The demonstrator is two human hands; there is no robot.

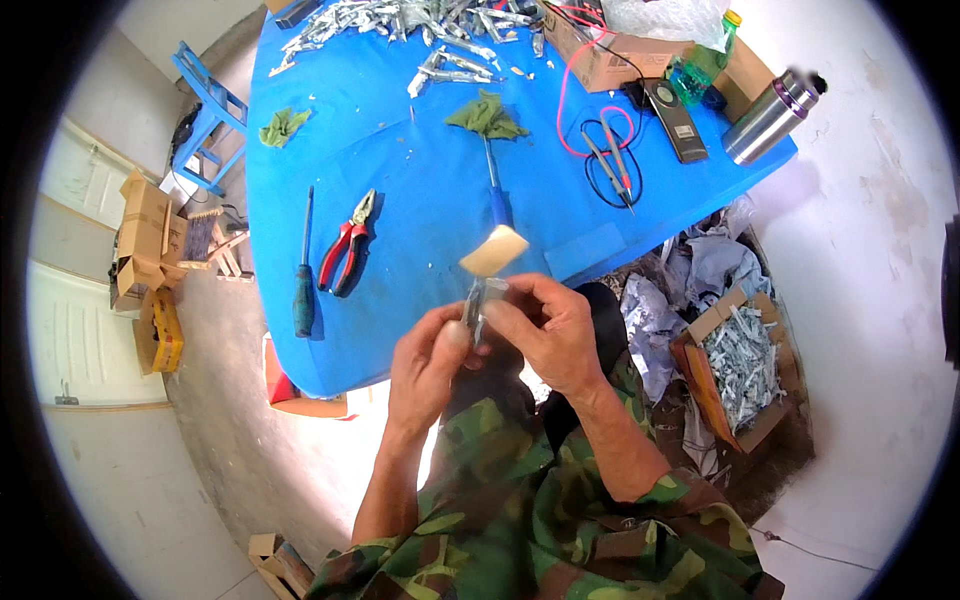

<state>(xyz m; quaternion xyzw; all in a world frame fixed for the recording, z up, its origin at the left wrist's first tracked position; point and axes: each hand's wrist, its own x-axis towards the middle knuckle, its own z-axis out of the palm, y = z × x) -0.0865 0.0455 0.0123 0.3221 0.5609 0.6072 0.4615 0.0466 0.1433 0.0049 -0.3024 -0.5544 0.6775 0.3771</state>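
Just off the table's near edge, both my hands hold a small grey-silver strip-shaped piece (474, 306) upright between the fingertips. My left hand (428, 362) pinches it from the left, thumb against its side. My right hand (552, 332) grips it near the top, thumb and forefinger pressed together; part of the piece is hidden by the fingers. Directly beyond it is a flat tan piece (495, 251). A blue-handled tool (499, 207) with a thin metal shaft lies past that, its far end reaching a crumpled green cloth (488, 115).
On the blue table (400, 260) lie a screwdriver (304, 290), red-handled pliers (348, 245) and a pile of silvery strips (400, 22). A meter (676, 122), test probes (612, 162), green bottle (706, 62) and steel flask (772, 118) sit right. Below stands a box of strips (690, 365).
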